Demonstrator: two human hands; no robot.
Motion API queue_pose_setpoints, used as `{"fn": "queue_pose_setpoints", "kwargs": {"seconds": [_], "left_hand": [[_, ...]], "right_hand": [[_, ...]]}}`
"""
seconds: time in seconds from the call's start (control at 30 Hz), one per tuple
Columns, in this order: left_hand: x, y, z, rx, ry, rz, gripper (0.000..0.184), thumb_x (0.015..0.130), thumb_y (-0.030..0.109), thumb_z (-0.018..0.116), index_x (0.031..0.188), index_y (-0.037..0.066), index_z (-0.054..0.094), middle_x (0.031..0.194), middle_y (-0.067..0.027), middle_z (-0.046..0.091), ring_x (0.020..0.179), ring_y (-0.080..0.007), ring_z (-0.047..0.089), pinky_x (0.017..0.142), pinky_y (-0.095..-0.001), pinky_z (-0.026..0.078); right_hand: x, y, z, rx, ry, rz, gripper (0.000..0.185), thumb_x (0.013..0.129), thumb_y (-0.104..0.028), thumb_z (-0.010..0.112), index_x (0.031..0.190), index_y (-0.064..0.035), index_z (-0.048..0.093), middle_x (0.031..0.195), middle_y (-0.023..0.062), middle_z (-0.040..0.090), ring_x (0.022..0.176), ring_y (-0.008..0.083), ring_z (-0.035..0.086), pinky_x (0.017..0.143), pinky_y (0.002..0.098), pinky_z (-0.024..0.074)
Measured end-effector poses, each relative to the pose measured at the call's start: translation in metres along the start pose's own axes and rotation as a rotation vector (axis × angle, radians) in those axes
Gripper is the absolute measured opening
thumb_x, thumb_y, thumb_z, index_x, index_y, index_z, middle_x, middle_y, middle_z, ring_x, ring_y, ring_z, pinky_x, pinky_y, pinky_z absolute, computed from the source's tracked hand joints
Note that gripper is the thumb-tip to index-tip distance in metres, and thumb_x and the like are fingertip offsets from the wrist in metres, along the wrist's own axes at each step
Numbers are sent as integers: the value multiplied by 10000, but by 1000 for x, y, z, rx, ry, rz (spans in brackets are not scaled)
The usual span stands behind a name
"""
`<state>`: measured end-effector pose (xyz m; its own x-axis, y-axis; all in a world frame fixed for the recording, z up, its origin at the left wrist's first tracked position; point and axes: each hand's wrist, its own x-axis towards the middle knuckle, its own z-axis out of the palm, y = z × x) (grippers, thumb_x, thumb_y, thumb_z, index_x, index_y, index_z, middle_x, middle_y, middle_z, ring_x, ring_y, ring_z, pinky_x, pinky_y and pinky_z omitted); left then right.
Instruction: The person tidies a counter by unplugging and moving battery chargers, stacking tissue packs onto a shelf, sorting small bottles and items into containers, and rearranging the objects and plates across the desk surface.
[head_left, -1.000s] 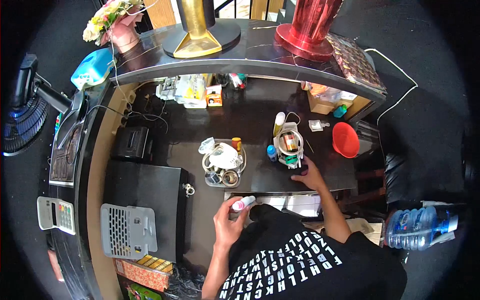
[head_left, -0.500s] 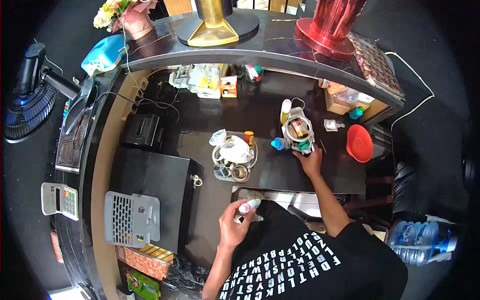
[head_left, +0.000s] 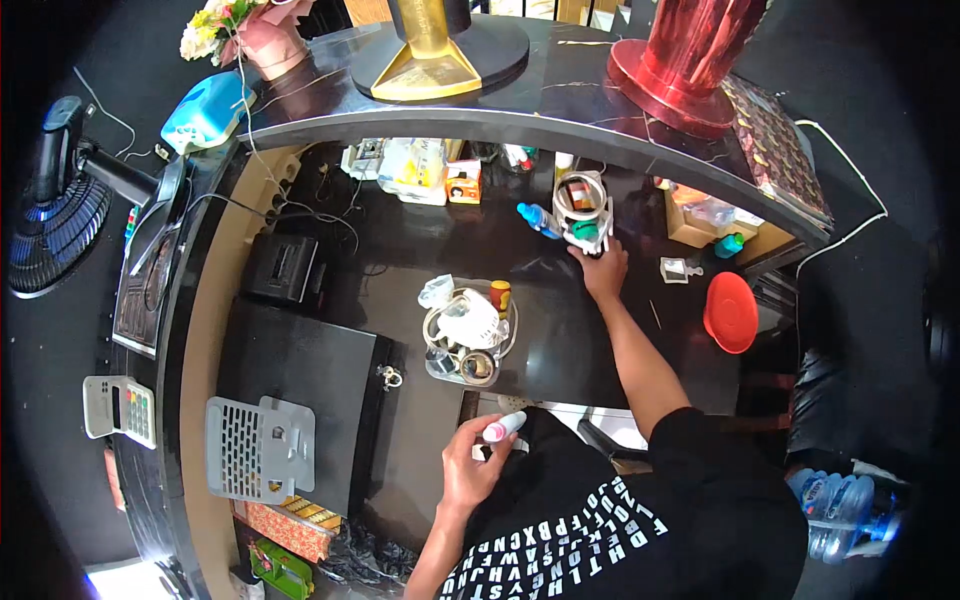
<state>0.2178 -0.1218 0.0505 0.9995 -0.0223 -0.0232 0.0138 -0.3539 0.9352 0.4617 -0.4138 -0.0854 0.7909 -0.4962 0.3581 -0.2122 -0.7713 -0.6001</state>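
1. Centrally, on a dark surface [head_left: 560, 345], stands a clear tray [head_left: 462, 381] crowded with small things, among them a white bundle [head_left: 468, 318] and a brown jar [head_left: 500, 294].
2. The left hand [head_left: 470, 468] is on the near side of the tray, not touching it. Its grip is closed around a small white bottle [head_left: 507, 424], with the bottle's pink end pointing to the left.
3. The right hand [head_left: 601, 270] reaches out beyond the tray and to its right. Its grip is grasping the near edge of a white caddy [head_left: 600, 241]; some fingertips are hidden.
4. The caddy, farther off than the tray and to its right, carries a red jar [head_left: 581, 193] and something green [head_left: 585, 230]. At the caddy's left side, a blue bottle [head_left: 540, 220] leans at a slant.
5. Well to the right of the tray is a red bowl [head_left: 730, 312].
6. To the left of the tray, keys [head_left: 390, 377] hang at the side of a black box [head_left: 300, 360].
7. Well beyond the tray is an orange box [head_left: 464, 184].
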Motion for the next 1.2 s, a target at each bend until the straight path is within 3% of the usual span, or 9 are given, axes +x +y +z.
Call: {"fn": "queue_pose_setpoints", "kwargs": {"seconds": [0.13, 0.3, 0.43, 0.7, 0.8, 1.07, 1.2], "left_hand": [[3, 1, 5, 15, 11, -21, 305, 793, 81, 779, 1062, 16, 652, 959, -125, 701, 868, -179, 677, 769, -307, 534], [11, 5, 12, -24, 36, -7, 325, 792, 115, 785, 1075, 29, 650, 1011, -139, 685, 895, -250, 675, 772, -342, 534], [21, 9, 15, -25, 31, 25, 330, 790, 112, 788, 1078, 28, 650, 1015, -136, 686, 902, -248, 677, 772, -336, 536], [36, 13, 24, -31, 10, 44, 338, 777, 53, 790, 1077, 17, 638, 1016, -128, 703, 907, -202, 684, 799, -310, 538], [36, 11, 24, -22, 0, 56, 351, 779, 102, 792, 1088, 21, 645, 1049, -141, 680, 918, -261, 670, 789, -338, 535], [32, 11, 20, -17, 24, 58, 358, 777, 91, 792, 1095, 30, 641, 1051, -138, 681, 926, -260, 667, 789, -344, 534], [25, 9, 16, -16, 36, 26, 368, 780, 97, 793, 1105, 31, 633, 1049, -139, 681, 918, -252, 667, 785, -344, 533]], "right_hand": [[28, -5, 25, -21, 22, 1, 615, 646, -425, 842, 1099, -78, 613, 1035, 148, 624, 986, 405, 568, 838, 516, 456], [50, -13, 33, -45, -6, -8, 717, 648, -454, 834, 1214, -107, 565, 1080, 151, 634, 1001, 412, 578, 857, 514, 461], [54, -10, 33, -44, 2, -8, 769, 638, -460, 839, 1247, -87, 556, 1126, 146, 633, 1007, 406, 575, 862, 512, 458], [41, -9, 48, 125, 58, -107, 657, 661, -371, 853, 1130, -19, 556, 1022, 181, 640, 985, 397, 579, 853, 495, 455], [24, -34, 44, 193, -34, -36, 551, 696, -348, 838, 1038, -30, 545, 947, 163, 631, 930, 390, 577, 795, 487, 450], [35, -7, 54, 60, 96, -193, 566, 770, -269, 772, 1222, -13, 547, 1019, 187, 635, 953, 398, 570, 816, 506, 436], [69, 14, 37, -33, -61, -143, 545, 793, -271, 745, 1266, -74, 560, 992, 197, 649, 945, 410, 582, 820, 513, 448]]}}
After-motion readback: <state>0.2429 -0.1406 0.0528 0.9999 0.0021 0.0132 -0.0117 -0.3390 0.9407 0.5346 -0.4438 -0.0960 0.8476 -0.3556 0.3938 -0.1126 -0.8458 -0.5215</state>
